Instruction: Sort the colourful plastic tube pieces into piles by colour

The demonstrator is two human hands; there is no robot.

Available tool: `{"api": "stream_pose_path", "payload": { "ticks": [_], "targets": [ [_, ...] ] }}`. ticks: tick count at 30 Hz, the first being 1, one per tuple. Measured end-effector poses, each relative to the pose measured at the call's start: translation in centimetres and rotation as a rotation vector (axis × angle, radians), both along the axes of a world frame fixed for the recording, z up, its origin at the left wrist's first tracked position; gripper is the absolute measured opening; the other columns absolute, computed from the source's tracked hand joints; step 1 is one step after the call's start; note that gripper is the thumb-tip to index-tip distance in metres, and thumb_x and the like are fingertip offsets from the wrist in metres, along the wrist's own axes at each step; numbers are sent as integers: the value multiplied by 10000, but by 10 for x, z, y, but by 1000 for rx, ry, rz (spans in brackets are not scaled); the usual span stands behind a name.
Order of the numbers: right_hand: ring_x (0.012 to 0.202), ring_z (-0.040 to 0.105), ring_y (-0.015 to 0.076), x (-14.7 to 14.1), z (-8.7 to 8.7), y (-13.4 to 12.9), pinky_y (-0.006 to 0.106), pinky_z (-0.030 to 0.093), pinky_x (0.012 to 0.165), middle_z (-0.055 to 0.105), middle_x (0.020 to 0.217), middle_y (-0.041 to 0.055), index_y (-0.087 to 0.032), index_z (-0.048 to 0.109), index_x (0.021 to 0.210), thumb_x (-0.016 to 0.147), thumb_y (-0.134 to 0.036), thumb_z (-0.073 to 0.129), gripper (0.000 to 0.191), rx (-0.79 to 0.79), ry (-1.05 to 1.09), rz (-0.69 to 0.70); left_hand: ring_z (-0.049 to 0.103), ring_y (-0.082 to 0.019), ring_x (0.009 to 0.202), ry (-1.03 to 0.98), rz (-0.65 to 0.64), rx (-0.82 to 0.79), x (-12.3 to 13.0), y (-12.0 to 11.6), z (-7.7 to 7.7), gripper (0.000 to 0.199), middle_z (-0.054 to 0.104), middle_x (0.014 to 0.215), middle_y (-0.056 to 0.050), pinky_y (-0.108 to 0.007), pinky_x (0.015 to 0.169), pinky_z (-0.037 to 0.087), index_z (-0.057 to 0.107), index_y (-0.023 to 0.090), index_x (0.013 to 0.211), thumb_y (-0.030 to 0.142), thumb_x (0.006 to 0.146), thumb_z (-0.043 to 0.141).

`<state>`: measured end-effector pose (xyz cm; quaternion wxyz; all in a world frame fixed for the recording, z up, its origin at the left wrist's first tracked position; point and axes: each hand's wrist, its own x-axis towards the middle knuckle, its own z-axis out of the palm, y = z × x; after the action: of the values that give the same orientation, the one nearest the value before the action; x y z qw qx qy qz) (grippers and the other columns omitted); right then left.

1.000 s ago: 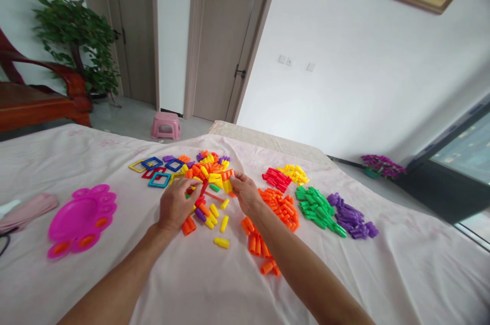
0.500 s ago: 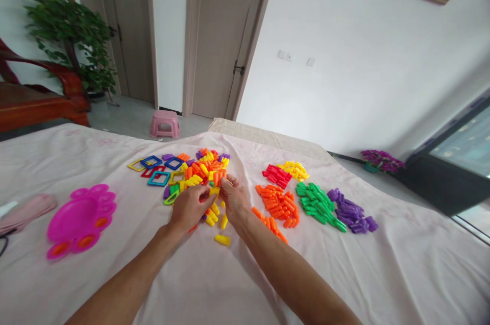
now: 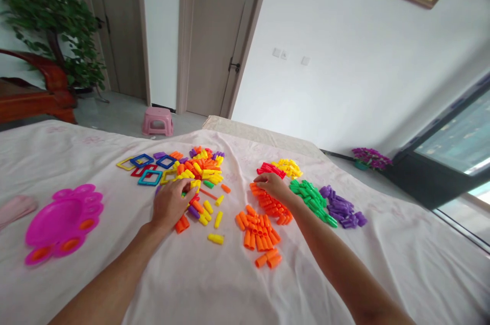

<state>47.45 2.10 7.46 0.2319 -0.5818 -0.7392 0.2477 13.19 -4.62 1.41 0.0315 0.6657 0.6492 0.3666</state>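
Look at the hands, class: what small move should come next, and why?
Probably leave the orange plastic pieces at the right hand with the adjoining orange pile, since the neighbouring green pile and purple pile each show one colour.

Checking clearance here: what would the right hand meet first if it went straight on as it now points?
The right hand would likely meet the orange pile beneath its fingers, if not touching it now; depth is unclear.
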Motion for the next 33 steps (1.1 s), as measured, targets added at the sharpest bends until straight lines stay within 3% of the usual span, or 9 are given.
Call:
{"api": "stream_pose_path", "payload": {
  "ticks": [5,8,11,17,22,25,28,31,33],
  "targets": [
    [931,710,218,-6,-5,-11,274,477,770,789,1002,74,-198,808,944,817,-160,656,202,26,-334,-49,679,-233,940,-46,-15,24,-2,0,-7,303,765,978,-72,-333,850,475,721,215,1062,421,917,553],
    [1003,691,225,-17,-3,-16,282,473,802,764,1105,95,-204,800,1020,843,-172,654,231,116,-399,-97,683,-237,945,-92,-28,54,-3,1,-8,308,766,984,-77,-348,869,485,720,204,1083,401,918,551],
    [956,691,203,-47,-3,-21,293,488,808,764,1064,79,-203,777,1066,863,-190,645,242,129,-188,-22,683,-245,946,-153,-43,100,-1,2,-8,322,761,984,-80,-372,899,495,715,198,1100,409,915,556],
    [751,695,155,-141,-16,-31,253,519,626,735,903,14,-197,688,1072,797,-270,741,289,-234,577,134,698,-234,1006,-505,-85,55,12,-4,-1,377,746,1095,-81,-357,909,538,657,203,1108,494,874,612],
    [658,662,131,-167,-27,-34,237,511,595,678,731,-23,-181,665,891,733,-392,824,307,-271,790,115,713,-252,949,-652,-129,-46,20,-8,3,457,749,1025,-91,-365,844,571,660,186,1040,586,820,655],
    [666,677,138,-157,-33,-30,239,521,580,678,758,-22,-184,645,898,717,-436,833,362,-264,837,137,714,-266,964,-664,-165,-99,19,-7,3,502,755,1034,-97,-378,844,578,667,183,1072,609,806,668],
    [715,713,167,-122,-30,-12,275,566,609,705,821,3,-187,633,943,730,-469,815,397,-196,869,115,701,-270,1057,-613,-143,-58,6,-4,5,545,748,1132,-93,-377,910,560,649,206,1199,616,840,630],
    [727,713,159,-53,-15,24,292,587,676,736,847,35,-173,668,984,796,-419,753,321,-11,767,-25,693,-251,1042,-465,93,-4,-21,0,8,499,736,1178,-64,-371,916,538,623,257,1281,588,932,490],
    [704,701,152,6,-1,51,283,578,672,749,849,47,-163,696,1012,846,-341,671,244,134,588,-208,683,-261,1011,-320,264,-18,-40,3,6,488,732,1169,-59,-393,893,534,605,262,1318,554,956,457]
  ]
}}
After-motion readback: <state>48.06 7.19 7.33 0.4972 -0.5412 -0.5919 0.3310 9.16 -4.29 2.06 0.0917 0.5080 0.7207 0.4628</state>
